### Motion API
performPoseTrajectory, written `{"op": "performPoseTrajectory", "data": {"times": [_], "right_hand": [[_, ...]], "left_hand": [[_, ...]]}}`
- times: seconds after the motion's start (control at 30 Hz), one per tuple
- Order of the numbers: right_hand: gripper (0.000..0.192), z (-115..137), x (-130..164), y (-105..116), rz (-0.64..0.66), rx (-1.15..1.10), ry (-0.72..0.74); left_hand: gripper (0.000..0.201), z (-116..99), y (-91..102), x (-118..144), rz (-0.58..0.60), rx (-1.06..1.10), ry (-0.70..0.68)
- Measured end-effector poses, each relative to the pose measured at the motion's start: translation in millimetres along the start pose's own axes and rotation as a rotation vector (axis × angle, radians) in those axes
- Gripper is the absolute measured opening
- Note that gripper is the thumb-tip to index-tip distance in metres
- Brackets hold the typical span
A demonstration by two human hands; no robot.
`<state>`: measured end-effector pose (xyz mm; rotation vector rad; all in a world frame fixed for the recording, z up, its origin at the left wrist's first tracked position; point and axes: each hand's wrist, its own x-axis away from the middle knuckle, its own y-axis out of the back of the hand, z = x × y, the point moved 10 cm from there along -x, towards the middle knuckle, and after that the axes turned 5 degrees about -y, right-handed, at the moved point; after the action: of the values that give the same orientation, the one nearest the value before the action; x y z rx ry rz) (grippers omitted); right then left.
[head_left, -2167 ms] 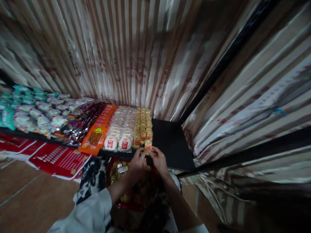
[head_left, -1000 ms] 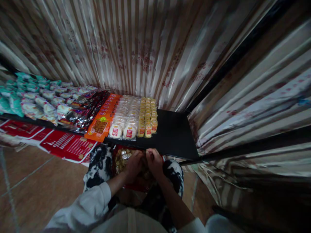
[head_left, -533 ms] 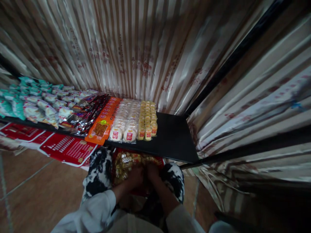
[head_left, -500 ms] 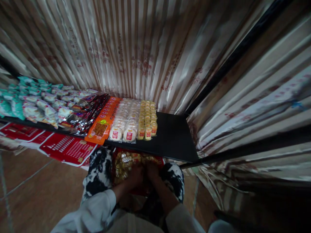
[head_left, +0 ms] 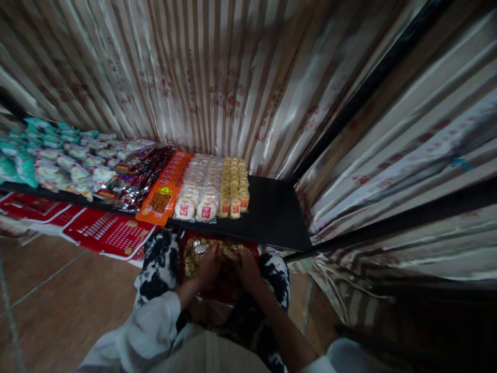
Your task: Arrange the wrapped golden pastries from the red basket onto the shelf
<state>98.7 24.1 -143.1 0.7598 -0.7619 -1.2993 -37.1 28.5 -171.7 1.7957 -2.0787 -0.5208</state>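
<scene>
A red box of small gold-wrapped snack packs rests on my lap, just below the edge of a black shelf. My left hand and my right hand are both down in this box among the packs, fingers curled; whether they grip a pack is hidden in the dim light. On the shelf above stand rows of small yellow packs, beside rows of round white packs.
Further left on the shelf lie orange packets, dark shiny packets and white-and-teal bags. Red printed cartons sit under the shelf. Striped shiny sheeting walls the back and right. Brown tiled floor lies at left.
My hands left the front of the yellow rows on the shelf and dropped into the box on my lap. The view shifted slightly.
</scene>
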Motion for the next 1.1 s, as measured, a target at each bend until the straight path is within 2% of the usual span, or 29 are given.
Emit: {"op": "performPoseTrajectory", "data": {"times": [0.13, 0.23, 0.4, 0.5, 0.63, 0.77, 0.9, 1.1], "right_hand": [[0.026, 16, 10, 23, -0.067, -0.102, 0.103], [0.026, 20, 13, 33, -0.081, -0.127, 0.127], [0.036, 13, 10, 44, -0.045, -0.125, 0.052], [0.033, 6, 6, 56, -0.052, -0.155, -0.024], [0.039, 0, 3, 71, -0.066, -0.391, -0.121], [0.04, -3, -1, 78, -0.059, -0.717, -0.195], [0.038, -7, -4, 78, -0.059, -0.973, -0.286], [0.041, -21, -5, 67, -0.063, -1.181, -0.429]], "left_hand": [[0.052, -15, 5.5, -4, 0.002, 0.039, -0.04], [0.042, -21, 10.1, -7, -0.003, 0.055, -0.012], [0.031, -37, 23.3, -8, -0.034, 0.078, -0.027], [0.022, -43, 22.6, -9, -0.023, 0.181, 0.021], [0.014, -42, 7.8, -10, 0.002, 0.507, 0.205], [0.015, -47, 0.0, -9, -0.021, 0.749, 0.297], [0.022, -52, -1.1, -7, -0.055, 0.861, 0.359], [0.036, -66, 1.9, -9, -0.082, 0.931, 0.341]]}}
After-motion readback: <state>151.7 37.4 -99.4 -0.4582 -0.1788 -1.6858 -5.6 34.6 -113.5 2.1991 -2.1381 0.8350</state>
